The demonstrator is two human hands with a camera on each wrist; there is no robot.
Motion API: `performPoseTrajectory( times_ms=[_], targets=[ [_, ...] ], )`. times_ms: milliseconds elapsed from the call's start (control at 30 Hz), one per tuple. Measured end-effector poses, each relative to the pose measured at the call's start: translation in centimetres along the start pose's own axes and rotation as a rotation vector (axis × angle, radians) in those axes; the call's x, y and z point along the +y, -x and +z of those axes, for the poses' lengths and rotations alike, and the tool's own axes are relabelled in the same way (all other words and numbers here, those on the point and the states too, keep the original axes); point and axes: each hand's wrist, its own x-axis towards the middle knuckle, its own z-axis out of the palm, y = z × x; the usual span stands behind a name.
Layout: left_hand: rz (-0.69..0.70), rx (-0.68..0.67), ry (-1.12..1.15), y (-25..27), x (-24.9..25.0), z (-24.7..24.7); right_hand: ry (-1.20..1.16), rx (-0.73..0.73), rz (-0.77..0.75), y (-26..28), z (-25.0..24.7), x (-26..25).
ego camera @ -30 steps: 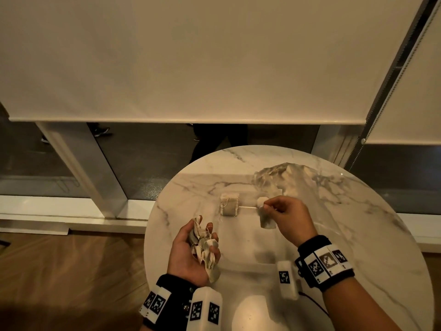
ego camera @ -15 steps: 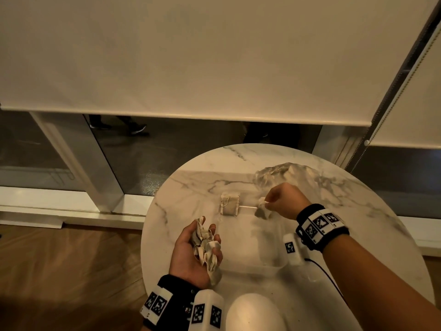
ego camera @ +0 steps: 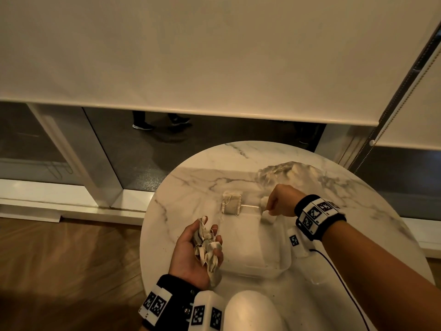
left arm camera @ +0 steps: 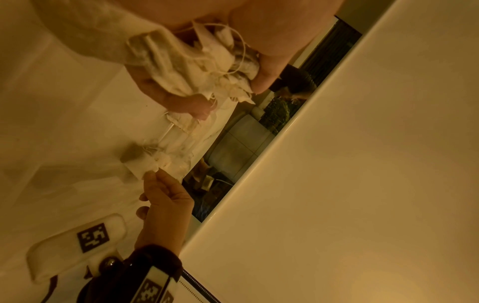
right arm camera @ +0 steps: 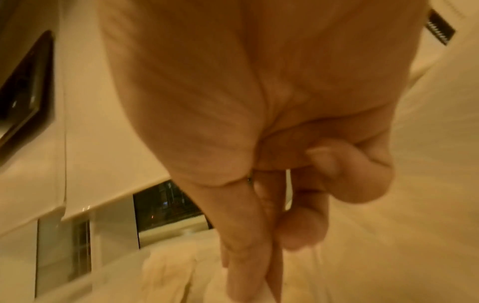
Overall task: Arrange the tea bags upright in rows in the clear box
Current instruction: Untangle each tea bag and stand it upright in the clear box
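Several tea bags (ego camera: 207, 249) sit bunched in your left hand (ego camera: 191, 256), its grip curled loosely round them, palm up, above the near-left part of the marble worktop (ego camera: 358, 235). Your right hand (ego camera: 282, 203) pinches one tea bag (ego camera: 266, 215) at the far right corner of the clear box (ego camera: 253, 256), seemingly just inside the wall, though the glare blurs it. Another bag (ego camera: 232, 206) stands upright at the far left corner.

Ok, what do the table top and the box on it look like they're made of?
Table top: polished marble or a marble-look surface, white with grey veins and a soft sheen. Clear box: see-through, probably plastic; the table shows through its walls.
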Motion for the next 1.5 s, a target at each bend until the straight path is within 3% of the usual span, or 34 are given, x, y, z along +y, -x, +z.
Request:
performPoseTrajectory(
  times_ms=[433,867,1133,1300,1500],
  targets=[
    [0.016,-0.001,-0.003,0.0,0.0,0.1,0.266,0.194,0.015,-2.4,0.4,-0.4],
    [0.015,0.015,-0.012,0.5,-0.2,0.4,0.202,0.218,0.039,-1.8,-0.8,0.0],
    [0.03,0.017,-0.016,1.1,-0.8,0.8,-0.214,0.321,0.045,1.1,-2.8,-0.2],
    [0.07,-0.036,0.019,2.0,-1.3,2.1,-0.62,0.379,-0.075,6.5,-2.8,-2.6],
    [0.188,-0.093,0.128,2.3,-1.8,3.0,-0.772,0.119,-0.358,13.5,0.6,-7.1]
  ],
)
